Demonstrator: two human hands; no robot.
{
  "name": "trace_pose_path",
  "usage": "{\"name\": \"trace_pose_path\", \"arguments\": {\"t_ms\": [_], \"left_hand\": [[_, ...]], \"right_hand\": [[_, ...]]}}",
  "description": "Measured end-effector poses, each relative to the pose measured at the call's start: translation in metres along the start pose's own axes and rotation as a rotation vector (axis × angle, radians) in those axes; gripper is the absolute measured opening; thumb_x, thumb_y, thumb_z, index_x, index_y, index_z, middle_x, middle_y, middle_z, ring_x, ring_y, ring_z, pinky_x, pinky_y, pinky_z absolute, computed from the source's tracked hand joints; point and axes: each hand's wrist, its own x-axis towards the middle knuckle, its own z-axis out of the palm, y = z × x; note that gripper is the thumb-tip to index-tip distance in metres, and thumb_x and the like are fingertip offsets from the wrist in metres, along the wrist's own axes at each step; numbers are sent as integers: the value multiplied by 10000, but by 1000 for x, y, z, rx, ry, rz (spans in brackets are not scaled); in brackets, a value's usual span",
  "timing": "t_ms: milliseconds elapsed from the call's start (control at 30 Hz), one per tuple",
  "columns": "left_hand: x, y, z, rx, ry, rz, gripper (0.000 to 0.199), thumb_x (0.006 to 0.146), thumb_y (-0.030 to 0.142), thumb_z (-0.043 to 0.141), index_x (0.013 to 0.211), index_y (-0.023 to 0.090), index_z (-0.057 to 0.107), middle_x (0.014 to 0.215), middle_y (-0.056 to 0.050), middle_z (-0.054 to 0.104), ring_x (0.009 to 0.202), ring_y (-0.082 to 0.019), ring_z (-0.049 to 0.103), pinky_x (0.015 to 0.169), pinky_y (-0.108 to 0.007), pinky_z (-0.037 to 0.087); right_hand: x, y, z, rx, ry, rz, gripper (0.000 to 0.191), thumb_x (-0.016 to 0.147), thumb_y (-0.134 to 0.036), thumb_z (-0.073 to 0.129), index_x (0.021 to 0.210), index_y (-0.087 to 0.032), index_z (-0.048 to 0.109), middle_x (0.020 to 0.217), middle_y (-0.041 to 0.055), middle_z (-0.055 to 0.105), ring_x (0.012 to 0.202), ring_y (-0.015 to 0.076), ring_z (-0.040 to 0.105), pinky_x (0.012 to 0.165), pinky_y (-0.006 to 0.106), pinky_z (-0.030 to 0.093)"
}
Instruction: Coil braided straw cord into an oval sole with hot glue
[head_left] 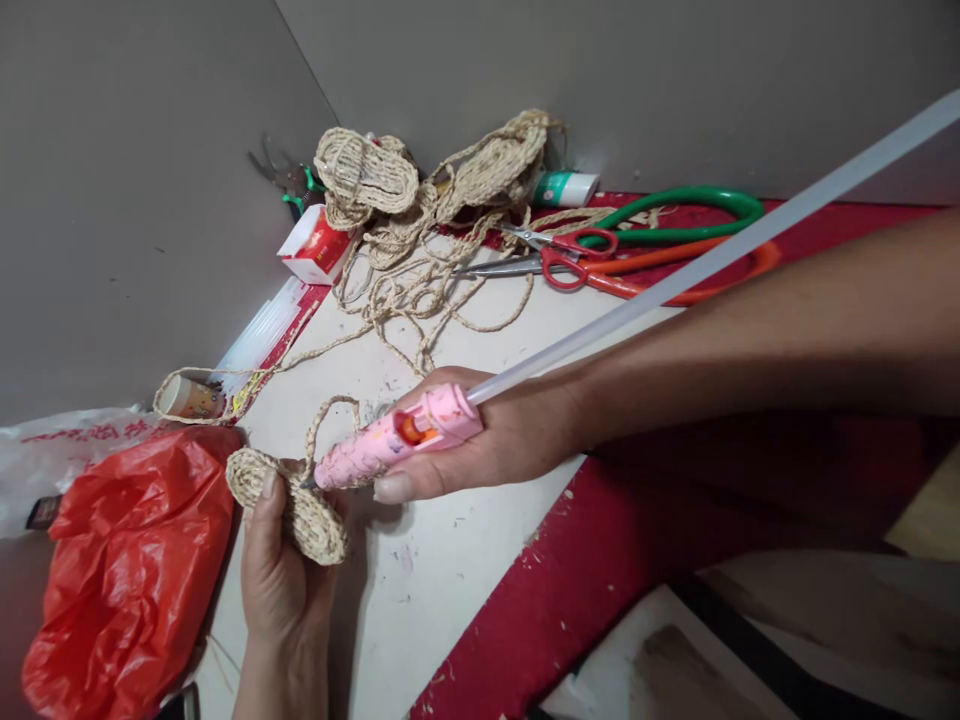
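Note:
My left hand (281,575) is closed around a small oval sole of coiled braided straw cord (300,505), its thumb pressed on the near face. A pink hot glue gun (382,445) lies in my right hand (480,450), with a long translucent glue stick (675,285) running out of its back toward the upper right. The gun's nozzle meets, or comes very near, the upper edge of the straw sole. From that spot a loop of loose cord (322,415) rises. The fingers of my right hand are mostly hidden under the gun.
Bundles of braided cord (367,175) and a tangle of strands lie at the back. Beside them are red-handled scissors (574,258), large green-and-orange-handled shears (682,235), pliers (289,180) and a red-and-white box (319,245). At left are a paper cup (191,397), glue sticks (262,335) and a red plastic bag (139,570).

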Motion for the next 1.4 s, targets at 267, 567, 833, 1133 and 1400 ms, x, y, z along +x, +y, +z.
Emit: {"name": "trace_pose_path", "arguments": {"t_ms": [267,567,833,1133,1400], "left_hand": [[1,-1,-1,20,-19,7,173,720,336,742,857,253,678,814,34,678,644,-124,624,702,-291,557],[1,0,-1,33,-24,16,170,728,339,728,864,246,684,835,22,693,705,-142,652,688,-278,552],[1,0,0,15,-20,22,159,722,331,736,833,231,681,818,21,694,714,-144,652,713,-289,558],[1,1,1,47,-22,41,167,726,350,726,839,235,682,813,14,690,719,-146,649,704,-280,548],[2,1,-2,37,-17,37,154,724,345,728,806,227,672,781,17,685,695,-140,645,698,-274,546]], "right_hand": [[0,-5,-1,-11,8,47,304,909,-167,513,1182,-65,603,1245,62,627,1196,89,551,1039,126,369],[0,-4,0,8,6,55,246,912,-191,516,1119,-112,624,1237,37,630,1206,81,541,1041,125,359],[-1,-1,0,-21,-4,-1,338,920,-201,503,1204,-39,589,1246,82,623,1207,110,543,1044,150,367],[1,-1,-1,-25,-15,-13,302,923,-216,502,1169,-81,610,1212,51,643,1162,89,570,1025,131,372],[-3,-7,0,5,-3,82,264,921,-207,500,1148,-153,622,1225,5,639,1182,91,563,1067,168,369]]}}
